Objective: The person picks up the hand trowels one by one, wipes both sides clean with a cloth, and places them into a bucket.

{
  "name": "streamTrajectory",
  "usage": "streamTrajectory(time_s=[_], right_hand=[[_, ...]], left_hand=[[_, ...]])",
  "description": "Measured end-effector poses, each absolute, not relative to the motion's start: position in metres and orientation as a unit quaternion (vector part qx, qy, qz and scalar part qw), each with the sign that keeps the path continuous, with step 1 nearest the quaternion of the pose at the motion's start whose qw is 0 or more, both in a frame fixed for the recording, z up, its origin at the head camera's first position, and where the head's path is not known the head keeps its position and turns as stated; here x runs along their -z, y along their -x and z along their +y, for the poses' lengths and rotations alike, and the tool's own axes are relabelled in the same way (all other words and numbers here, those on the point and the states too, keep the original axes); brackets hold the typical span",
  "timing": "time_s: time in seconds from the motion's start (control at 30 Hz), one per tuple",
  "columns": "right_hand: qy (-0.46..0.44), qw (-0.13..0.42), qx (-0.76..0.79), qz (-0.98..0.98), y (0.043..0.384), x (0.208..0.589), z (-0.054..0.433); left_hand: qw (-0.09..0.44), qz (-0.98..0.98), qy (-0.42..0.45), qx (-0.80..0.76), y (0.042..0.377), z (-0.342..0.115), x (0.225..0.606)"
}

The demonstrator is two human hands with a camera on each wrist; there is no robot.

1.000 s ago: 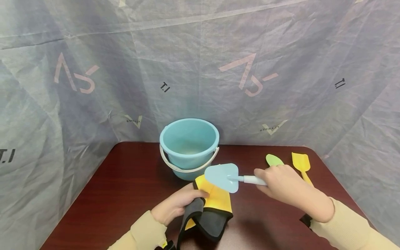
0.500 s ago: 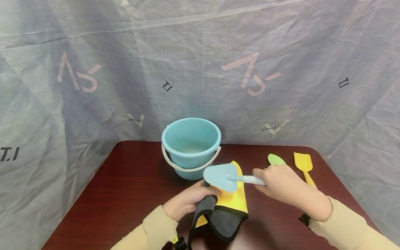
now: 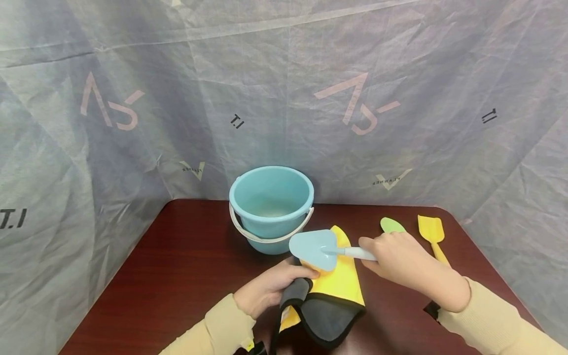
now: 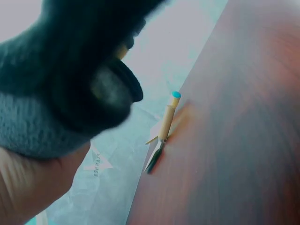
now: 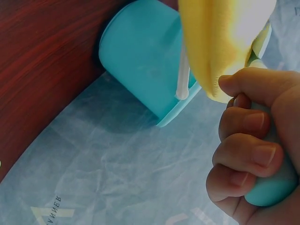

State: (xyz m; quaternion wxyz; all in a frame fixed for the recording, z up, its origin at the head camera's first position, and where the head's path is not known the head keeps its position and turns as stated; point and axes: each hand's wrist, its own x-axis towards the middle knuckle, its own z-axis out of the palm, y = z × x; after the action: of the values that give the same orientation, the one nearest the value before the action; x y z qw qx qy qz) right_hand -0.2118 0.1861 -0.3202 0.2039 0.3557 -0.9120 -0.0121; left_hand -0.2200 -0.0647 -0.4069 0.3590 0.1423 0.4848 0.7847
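My right hand (image 3: 397, 256) grips the white handle of a light-blue trowel (image 3: 312, 249), its blade pointing left. In the right wrist view the fingers (image 5: 248, 152) curl round the handle, whose end is turquoise. My left hand (image 3: 276, 285) holds a yellow cloth (image 3: 340, 283) with dark grey backing and black edging. The cloth lies behind and under the blade, its grey lower part folded over and hanging toward me. The left fingertips are close under the blade's lower edge. Dark, blurred cloth (image 4: 61, 70) fills much of the left wrist view.
A light-blue bucket (image 3: 255, 228) with a white handle stands upright behind the hands. On the table (image 3: 146, 276), at the right, lie a green-bladed tool (image 3: 390, 225), partly hidden by my right hand, and a yellow shovel (image 3: 430, 229). A grey printed sheet (image 3: 284, 98) hangs behind.
My left hand has moved right, bringing the cloth farther behind the trowel blade, so more yellow shows to the blade's right. My right hand and the trowel have stayed nearly in place.
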Motion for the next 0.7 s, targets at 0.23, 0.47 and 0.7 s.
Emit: streamTrajectory(time_s=[0.23,0.47,0.7], right_hand=[[-0.352,0.205,0.014,-0.913,0.2125,0.3210,0.1870],[-0.348,0.194,0.012,-0.917,0.2121,0.3200,0.1870],[-0.344,0.189,0.010,-0.920,0.2113,0.3205,0.1873]], left_hand=[[0.368,0.461,-0.151,-0.793,0.2179,-0.0611,0.4056],[0.370,0.455,-0.148,-0.796,0.2178,-0.0606,0.4043],[0.375,0.456,-0.148,-0.794,0.2176,-0.0638,0.4035]])
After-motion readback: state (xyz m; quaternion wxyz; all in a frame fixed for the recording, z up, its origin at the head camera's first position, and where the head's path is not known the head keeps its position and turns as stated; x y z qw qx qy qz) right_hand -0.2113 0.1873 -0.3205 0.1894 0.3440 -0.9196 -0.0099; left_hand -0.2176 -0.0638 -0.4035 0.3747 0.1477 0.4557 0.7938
